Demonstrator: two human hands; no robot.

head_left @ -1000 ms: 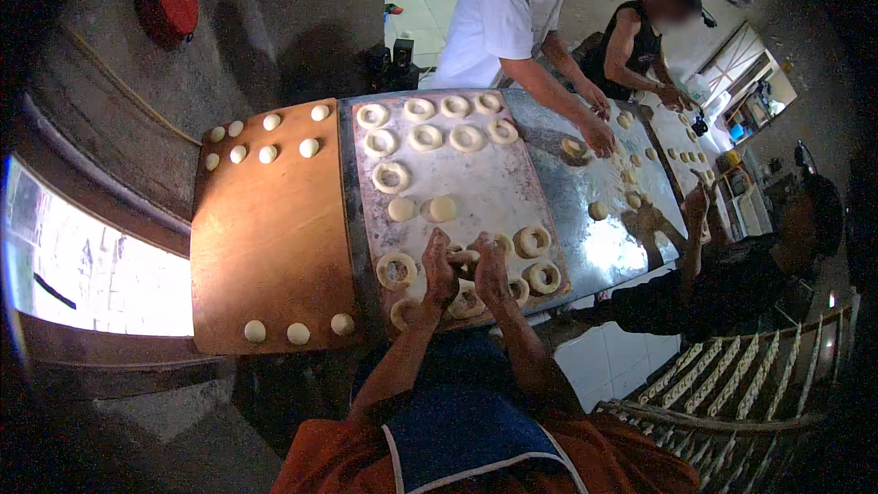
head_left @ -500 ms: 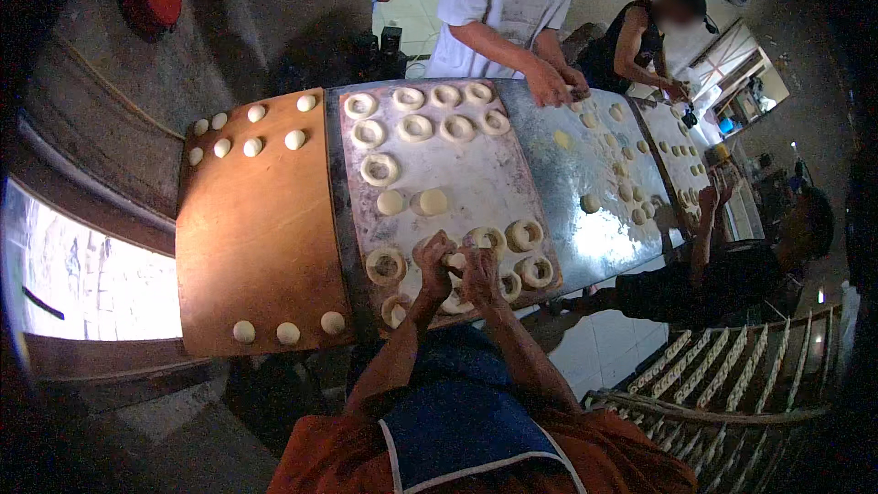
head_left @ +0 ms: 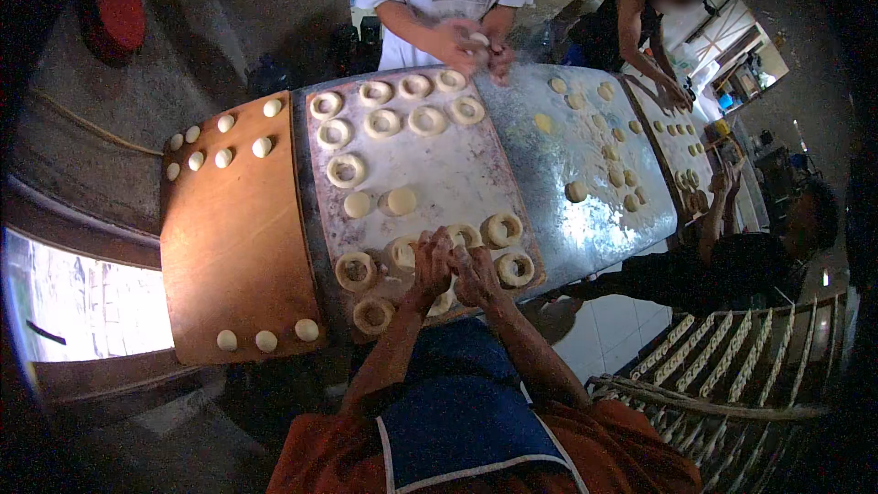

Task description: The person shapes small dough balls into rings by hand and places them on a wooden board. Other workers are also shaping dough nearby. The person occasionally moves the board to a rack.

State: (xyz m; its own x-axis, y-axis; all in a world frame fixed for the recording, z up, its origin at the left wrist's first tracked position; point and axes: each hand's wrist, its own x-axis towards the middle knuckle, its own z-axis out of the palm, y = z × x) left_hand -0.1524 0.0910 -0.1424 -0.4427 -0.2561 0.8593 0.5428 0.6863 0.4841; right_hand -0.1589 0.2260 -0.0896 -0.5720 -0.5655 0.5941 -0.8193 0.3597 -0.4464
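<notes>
- Left hand [head_left: 432, 270] and right hand [head_left: 474, 276] meet, fingers curled close (whether gripping dough, I cannot tell).
- Nearby dough ring [head_left: 503, 242] seems soft, light; best cupped underneath.

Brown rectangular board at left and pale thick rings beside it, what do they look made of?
Brown rectangular board: probably wood, smooth, faintly shiny; warm, even colour suggests it. Pale thick rings: likely raw dough, matte; uneven, rounded rims suggest it.

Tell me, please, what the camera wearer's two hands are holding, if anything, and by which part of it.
It cannot be told: the left hand and right hand are close together over the floured board, hiding whatever may lie between them.
</notes>
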